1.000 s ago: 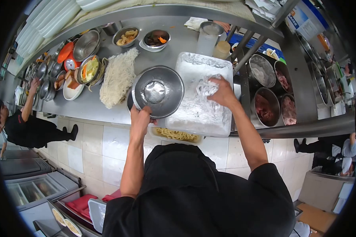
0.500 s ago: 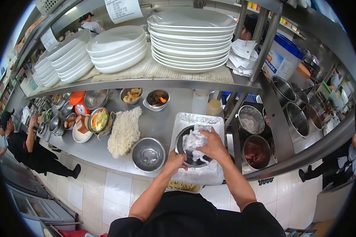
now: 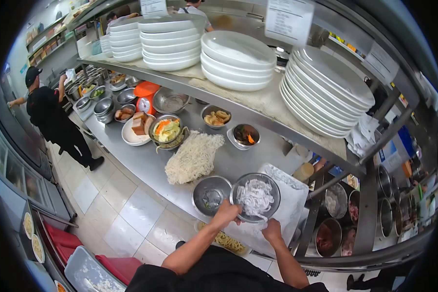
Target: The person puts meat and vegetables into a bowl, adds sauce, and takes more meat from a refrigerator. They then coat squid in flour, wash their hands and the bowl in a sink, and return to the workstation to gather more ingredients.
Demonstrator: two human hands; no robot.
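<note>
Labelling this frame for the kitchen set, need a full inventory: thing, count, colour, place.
round steel bowl of white flat noodles: 1, silver, over the white tray, held by both hands
empty round steel bowl: 1, silver, counter, left of the held bowl
white rectangular tray: 1, counter's right end
loose pile of pale thin noodles: 1, mid counter
stacked white plates: several stacks, upper shelf
orange kitchen scale: 1, back of counter
person in black clothes: 1, far left aisle
left hand: grip on the bowl's near-left rim
right hand: at the bowl's near-right rim
</note>
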